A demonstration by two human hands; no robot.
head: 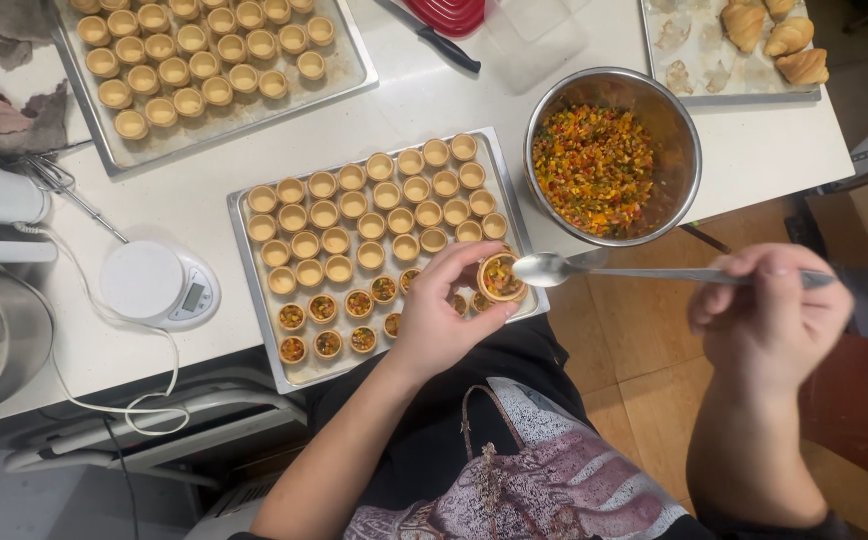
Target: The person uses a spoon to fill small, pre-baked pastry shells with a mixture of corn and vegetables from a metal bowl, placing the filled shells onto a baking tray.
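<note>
white kitchen scale, croissants, black-handled knife, red lid

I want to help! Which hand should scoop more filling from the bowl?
Probably the right hand. It already holds the spoon, whose tip lies just below the bowl. The left hand is busy holding a filled cup over the tray.

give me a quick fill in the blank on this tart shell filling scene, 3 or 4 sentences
1. The left hand holds a filled ____ over the near tray.
2. The right hand holds a metal ____ by its handle.
3. The chopped filling sits in a round ____ bowl.
4. Left of the near tray stands a white round kitchen ____.

Missing words: tart shell; spoon; metal; scale
</note>
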